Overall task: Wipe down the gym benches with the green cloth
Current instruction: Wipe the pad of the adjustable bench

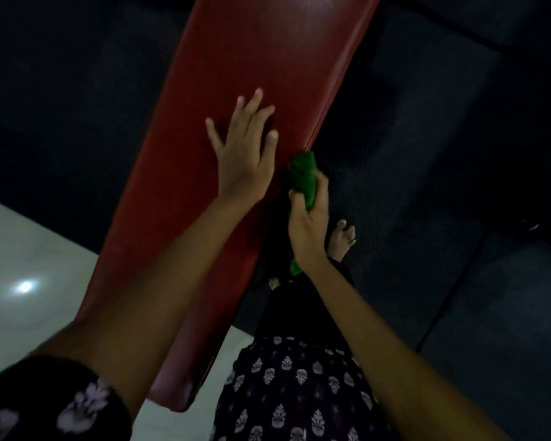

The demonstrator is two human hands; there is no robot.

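Left hand (242, 154) lies flat with fingers spread wide on the long red padded vinyl gym bench (268, 68), bracing it. Right hand (309, 224) grips the bunched green cloth (303, 176), fingers curled round it, at the bench's right edge, beside the left hand. Step looks like wiping the side edge of the pad; top surface probably next. Next move likely needs the cloth brought up onto the pad and swept along its length. Dark rubber floor (458, 154) on the right, pale tile (29, 249) on the left.

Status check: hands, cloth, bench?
Left hand flat on red bench. Right hand grips green cloth at bench's side edge. Nothing blocking.
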